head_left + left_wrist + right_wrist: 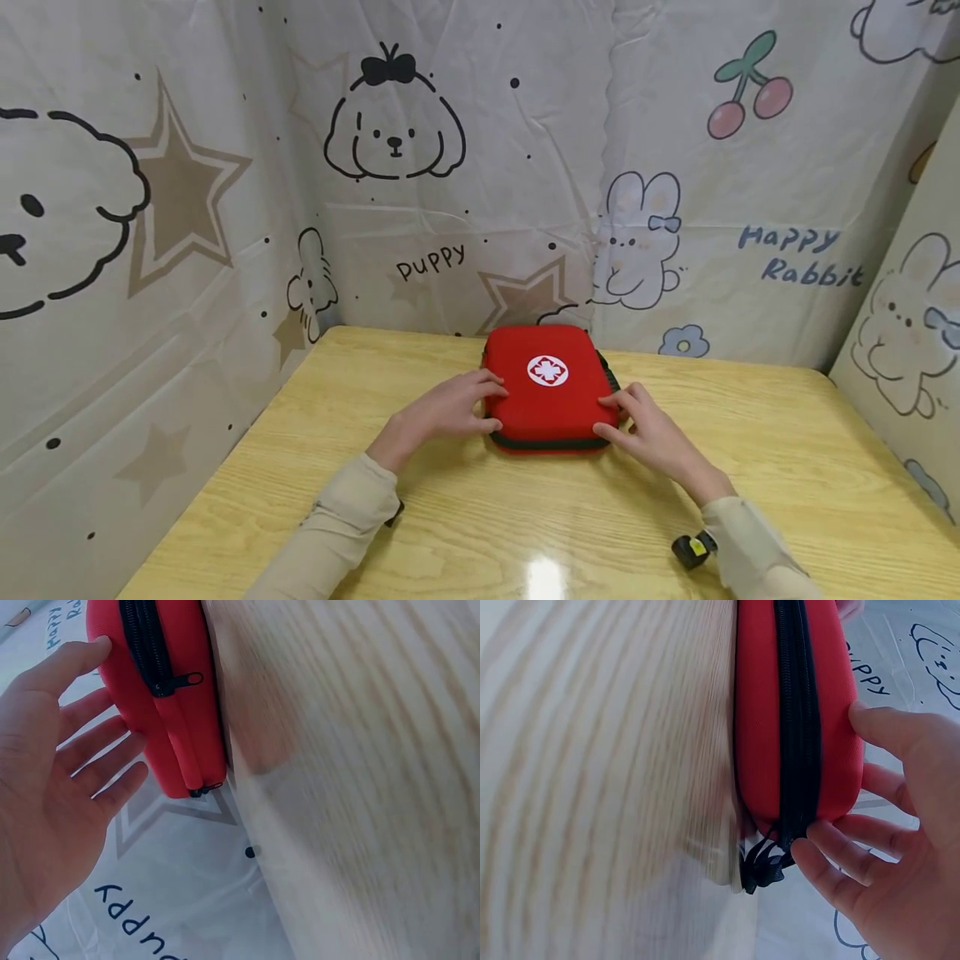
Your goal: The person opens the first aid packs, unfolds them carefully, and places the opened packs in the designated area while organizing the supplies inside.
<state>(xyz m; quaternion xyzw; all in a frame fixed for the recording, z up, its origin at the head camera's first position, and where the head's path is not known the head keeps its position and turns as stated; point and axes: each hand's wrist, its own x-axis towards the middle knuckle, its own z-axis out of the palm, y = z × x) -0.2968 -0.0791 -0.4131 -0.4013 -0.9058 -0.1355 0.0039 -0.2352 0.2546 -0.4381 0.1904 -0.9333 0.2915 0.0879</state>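
Note:
A red first-aid case (551, 400) with a round white cross emblem lies flat on the table, its black zipper (142, 645) closed along the side that the left wrist view shows. At its left edge is my left hand (453, 406), with thumb and fingertips touching the red shell and the fingers spread and loosely bent. On the opposite edge rests my right hand (652, 429); its thumb and a finger touch the top. The right wrist view shows other fingers by the zippered side (799, 727), near a black strap (765, 866) at the corner.
The case stands near the back of a light wooden table (480, 525). Behind it hangs a printed curtain (510, 167) with cartoon animals and stars, which also closes off the left and right sides. A small black device (693, 550) sits at the right wrist.

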